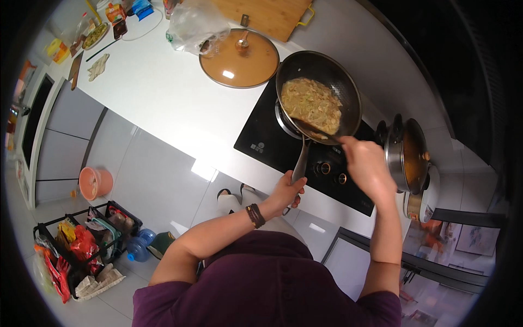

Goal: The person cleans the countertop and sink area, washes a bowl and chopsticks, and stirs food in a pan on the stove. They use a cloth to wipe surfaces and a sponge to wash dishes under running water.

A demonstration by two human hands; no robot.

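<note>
My left hand (289, 189) grips the long metal handle (301, 159) of a dark wok (347, 92). The wok rests tilted over the left burner of a black glass gas hob (257, 131). Pale, wet shredded food (311, 102) lies in a flat mass inside it. My right hand (363, 165) is shut on the dark handle of a spatula (322, 131), coming in from the right. Its brownish blade is at the near edge of the food, partly hidden. Two control knobs (325, 168) sit on the hob between my hands.
A glass lid (241, 67) lies beside the wok, a clear plastic bag (196, 28) touching it. Behind stands a wooden cutting board (261, 14). To the right is a lidded steel pot (394, 157). A cleaver (75, 69) lies at the counter's far left edge; a pink bin (96, 182) stands below.
</note>
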